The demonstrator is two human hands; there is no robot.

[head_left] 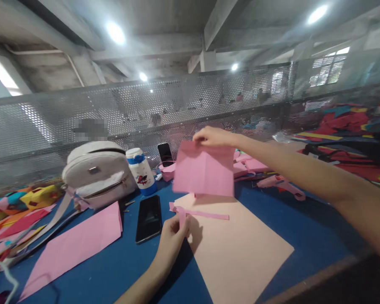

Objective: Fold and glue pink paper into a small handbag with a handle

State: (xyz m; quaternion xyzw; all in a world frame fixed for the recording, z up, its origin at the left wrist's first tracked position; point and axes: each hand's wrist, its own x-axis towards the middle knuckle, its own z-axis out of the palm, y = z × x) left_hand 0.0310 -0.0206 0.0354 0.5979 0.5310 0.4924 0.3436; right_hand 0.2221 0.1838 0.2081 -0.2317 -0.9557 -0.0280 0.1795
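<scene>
My right hand (213, 137) is raised over the table, pinching the top edge of a folded pink paper piece (204, 171) that hangs upright from it. Lower down, my left hand (173, 233) is closed on a narrow pink paper strip (202, 213), which runs to the right across a large pale pink sheet (240, 253) lying flat on the blue table (114, 266). A black phone (149, 218) lies just left of my left hand.
A white bag (96, 173) and a white-and-blue bottle (141, 171) stand at the back left. Another pink sheet (76, 245) lies at the left. Pink paper pieces (253, 166) and coloured scraps (19, 202) crowd the table's far side. A perforated metal screen (177, 105) backs the table.
</scene>
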